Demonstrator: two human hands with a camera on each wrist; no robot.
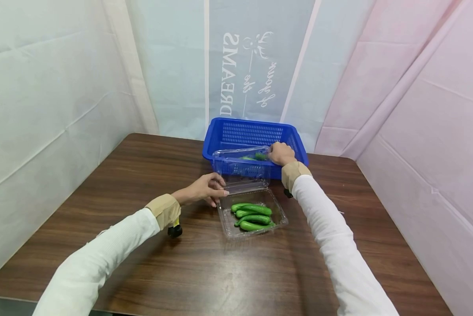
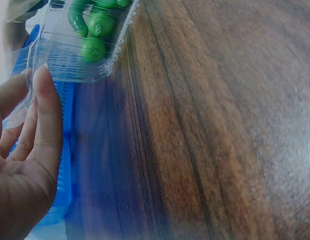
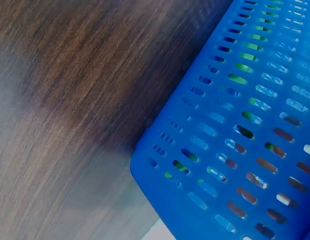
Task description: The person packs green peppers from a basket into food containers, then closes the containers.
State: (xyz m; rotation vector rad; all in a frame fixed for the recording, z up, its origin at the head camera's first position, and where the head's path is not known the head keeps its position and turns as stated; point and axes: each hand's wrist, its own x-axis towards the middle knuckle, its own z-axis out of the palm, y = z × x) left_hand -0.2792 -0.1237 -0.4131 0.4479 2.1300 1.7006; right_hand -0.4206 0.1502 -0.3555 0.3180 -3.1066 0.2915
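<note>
- Clear plastic forms a rectangular hinged box [image 1: 228, 221] in the head view, open on a dark brown wood-grain table [image 1: 161, 162]; slim, glossy green vegetables [image 1: 256, 210] lie side by side in its base.
- Its see-through lid [image 1: 240, 171] stands raised behind them, before a blue slotted plastic basket [image 1: 256, 121] — more green shows through the lid.
- The person's left hand [image 1: 201, 188] is at the box's left edge by the hinge, thumb and fingers pinching the thin plastic.
- The right hand [image 1: 282, 154] reaches over the basket's near right side, beside the lid's upper corner; its fingertips are hidden, so whether they pinch anything cannot be told.
- Beige bands [image 1: 163, 210] wrap both wrists, next to white sleeves [image 1: 82, 263].
- In the left wrist view, thumb and fingers sit either side of the clear plastic edge — rounded green ends show through the box wall.
- In the right wrist view, the basket's slotted wall takes up the right side, green patches visible through its holes, with bare table at left.
</note>
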